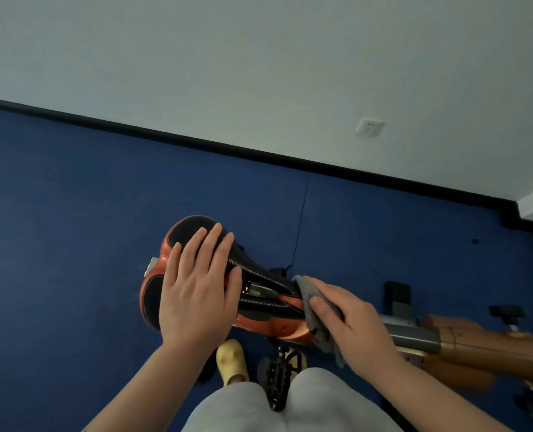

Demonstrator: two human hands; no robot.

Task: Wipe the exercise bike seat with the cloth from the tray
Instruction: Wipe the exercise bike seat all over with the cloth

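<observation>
The black and orange exercise bike seat [259,294] lies in the middle of the view, wide end to the left, narrow nose to the right. My left hand [198,285] rests flat on the wide rear part, fingers spread, holding nothing. My right hand [349,319] presses a grey cloth [313,302] against the nose of the seat, with the cloth folded under the fingers and hanging down below the palm. No tray is in view.
The bike's orange frame and grey seat post [446,338] run off to the right. A black pedal [277,378] sits below the seat between my knees, beside my yellow shoe [231,360]. Blue floor [72,229] meets a white wall with a socket [369,126].
</observation>
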